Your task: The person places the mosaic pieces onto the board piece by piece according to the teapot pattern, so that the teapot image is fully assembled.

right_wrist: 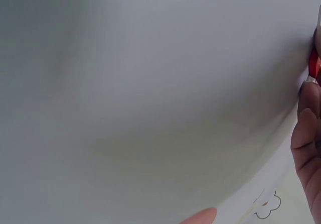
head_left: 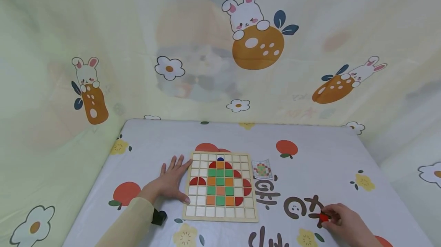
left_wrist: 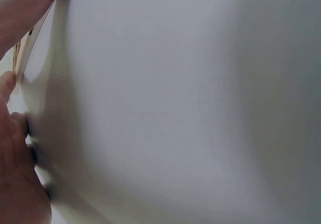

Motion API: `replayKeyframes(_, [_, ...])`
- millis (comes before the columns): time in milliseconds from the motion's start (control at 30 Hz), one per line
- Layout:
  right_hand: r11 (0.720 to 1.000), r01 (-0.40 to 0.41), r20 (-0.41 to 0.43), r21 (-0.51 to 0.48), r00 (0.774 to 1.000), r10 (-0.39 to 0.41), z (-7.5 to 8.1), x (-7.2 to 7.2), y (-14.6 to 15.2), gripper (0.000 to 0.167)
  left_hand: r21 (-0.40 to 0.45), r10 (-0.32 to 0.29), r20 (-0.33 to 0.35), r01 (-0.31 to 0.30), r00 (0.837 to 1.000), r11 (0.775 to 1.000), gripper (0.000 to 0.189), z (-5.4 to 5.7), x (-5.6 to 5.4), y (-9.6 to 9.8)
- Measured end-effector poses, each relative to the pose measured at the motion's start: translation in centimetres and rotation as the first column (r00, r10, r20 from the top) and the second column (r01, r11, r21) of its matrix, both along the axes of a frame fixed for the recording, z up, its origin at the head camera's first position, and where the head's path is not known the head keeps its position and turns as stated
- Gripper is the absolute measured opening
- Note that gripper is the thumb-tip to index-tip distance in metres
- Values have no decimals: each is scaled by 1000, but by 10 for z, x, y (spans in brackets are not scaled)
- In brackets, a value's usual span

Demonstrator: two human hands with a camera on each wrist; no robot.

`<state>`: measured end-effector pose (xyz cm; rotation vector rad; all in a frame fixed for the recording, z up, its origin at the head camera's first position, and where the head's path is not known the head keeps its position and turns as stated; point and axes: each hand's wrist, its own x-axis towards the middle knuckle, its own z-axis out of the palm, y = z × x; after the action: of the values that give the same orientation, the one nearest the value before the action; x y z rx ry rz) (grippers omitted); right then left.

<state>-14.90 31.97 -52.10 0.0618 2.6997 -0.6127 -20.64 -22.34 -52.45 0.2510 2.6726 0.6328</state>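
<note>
My left hand [head_left: 170, 182] rests spread at the left edge of a square wooden grid board [head_left: 248, 213], its thumb and a fingertip at the frame. Green and orange square tiles [head_left: 220, 172] form a block in the board's middle. Round-edged red pieces [head_left: 198, 181] lie to the left, top and right of that block, and a small blue piece [head_left: 220, 159] tops it. Off to the board's right, low over the cloth, my right hand [head_left: 346, 222] pinches a small red piece [head_left: 323, 217] between thumb and fingers. In the right wrist view the red piece [right_wrist: 314, 63] shows at the right edge, partly hidden by fingers.
A small picture card [head_left: 262, 169] with a coloured pattern lies beside the board's upper right edge. Near the left wrist is a small black object [head_left: 159, 217]. The printed tablecloth [head_left: 155, 139] meets hanging patterned cloth [head_left: 200, 109] at the back and sides.
</note>
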Motion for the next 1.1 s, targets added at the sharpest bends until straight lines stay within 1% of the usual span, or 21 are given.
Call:
replayKeyframes(100, [999,46,28,9,999,-46,0,1,0,50,8,2,-2,-2,1000,1000,132,-1,0,0])
replayKeyframes(200, [996,86,44,7,995,-86,0,1,0,47,11,3,-3,-3,1000,1000,132,-1,1,-1])
replayKeyframes(333, [995,96,30,4,995,-96,0,3,0,41,10,1,-5,-1,1000,1000,132,-1,1,-1])
replayKeyframes(433, [995,95,23,2,995,-96,-1,4,0,38,9,-1,-3,1,1000,1000,133,-1,0,-1])
replayKeyframes(533, [996,92,23,1,995,-92,-1,5,-1,39,14,-2,-3,2,1000,1000,132,-3,-1,-2])
replayKeyframes(600, [996,91,22,5,996,-91,0,5,-2,40,0,-2,6,2,1000,1000,133,-5,-2,-2])
replayKeyframes(700, [997,75,-8,7,997,-75,1,3,-6,38,-14,-2,3,2,1000,1000,133,-9,-3,-2])
replayKeyframes(767, [998,58,-31,13,998,-57,4,2,-10,33,-21,-4,2,4,1000,1000,133,-9,-3,-2])
replayKeyframes(800, [999,48,-42,10,998,-48,5,1,-13,32,-20,-6,1,6,1000,1000,132,-9,-3,-2])
replayKeyframes(933, [1000,24,-43,-14,999,-25,9,-4,-29,31,-4,-5,-3,5,1000,1000,132,-5,-2,-2])
replayKeyframes(1000, [999,18,-46,-29,999,-20,12,-7,-40,34,-7,-2,0,2,1000,1000,132,-4,-2,-1])
replayKeyframes(1100, [999,2,-77,-37,997,-5,14,-13,-61,34,-10,3,-6,-3,1000,1000,132,-4,-1,-2])
